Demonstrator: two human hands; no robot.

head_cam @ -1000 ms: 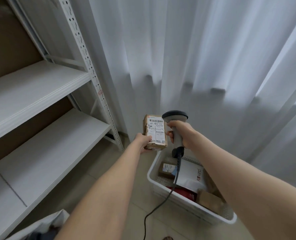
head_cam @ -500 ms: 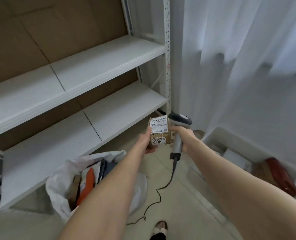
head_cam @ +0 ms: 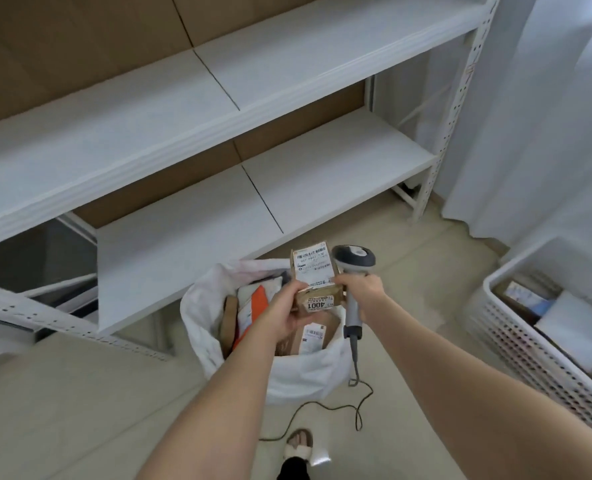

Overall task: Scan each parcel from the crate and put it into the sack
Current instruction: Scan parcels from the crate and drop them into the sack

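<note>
My left hand (head_cam: pixel 284 315) grips a small brown cardboard parcel (head_cam: pixel 317 277) with a white barcode label and a "4001" sticker, holding it above the open white sack (head_cam: pixel 308 374). The sack stands on the floor and holds several parcels, one of them orange. A grey handheld scanner (head_cam: pixel 354 263) with a trailing cable is held by its handle in my right hand (head_cam: pixel 363 294), right beside the parcel. The white perforated crate (head_cam: pixel 516 337) stands at the right edge with parcels inside.
A white metal shelf rack (head_cam: pixel 287 181) with bare boards runs along the back, close behind the sack. White curtains (head_cam: pixel 547 116) hang at the right. The scanner cable (head_cam: pixel 336 407) loops over the tiled floor. My foot (head_cam: pixel 299 445) is at the bottom.
My view and both hands have swung left from the crate to the sack. The parcel, held over the crate a second ago, now hangs above the sack's opening.
</note>
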